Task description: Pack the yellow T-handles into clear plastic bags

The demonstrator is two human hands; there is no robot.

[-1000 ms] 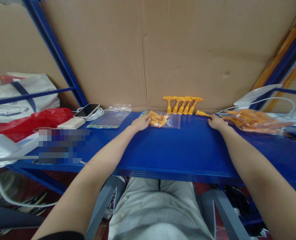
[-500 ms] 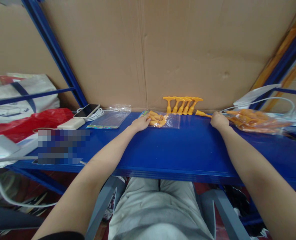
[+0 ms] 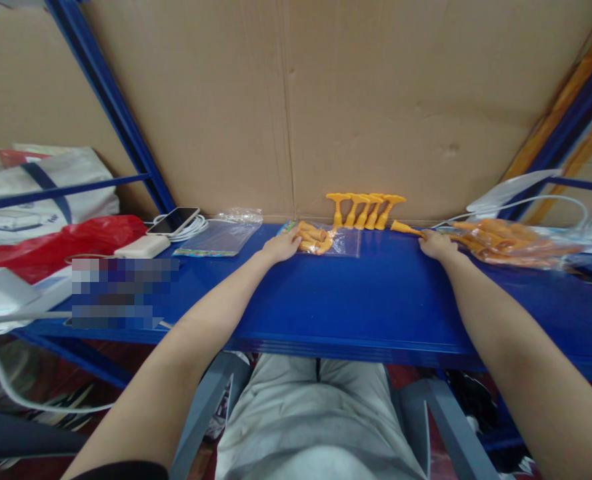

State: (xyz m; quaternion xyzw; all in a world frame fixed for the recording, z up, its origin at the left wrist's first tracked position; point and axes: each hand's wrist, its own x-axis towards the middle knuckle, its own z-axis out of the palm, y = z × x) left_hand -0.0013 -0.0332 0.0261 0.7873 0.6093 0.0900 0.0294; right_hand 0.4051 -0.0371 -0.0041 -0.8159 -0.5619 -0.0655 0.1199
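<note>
Blue metal shelf [image 3: 356, 300] backed by brown cardboard [image 3: 326, 100]. Left hand [image 3: 282, 247] lies flat, fingers loosely together, fingertips on the edge of a small clear bag [image 3: 326, 240] that holds several orange plastic pieces; count unclear. Right hand [image 3: 436, 245] curled, fingertips pinching one loose orange piece [image 3: 406, 229] lying on the shelf just left of a larger clear bag of orange pieces [image 3: 516, 243]. Five orange T-shaped pieces [image 3: 366, 209] stand in a row against the cardboard, between the hands. Far left: one phone [image 3: 173, 221] on a white cable, one white power bank [image 3: 143, 247], one red bag [image 3: 56, 247]. No legible writing.
</note>
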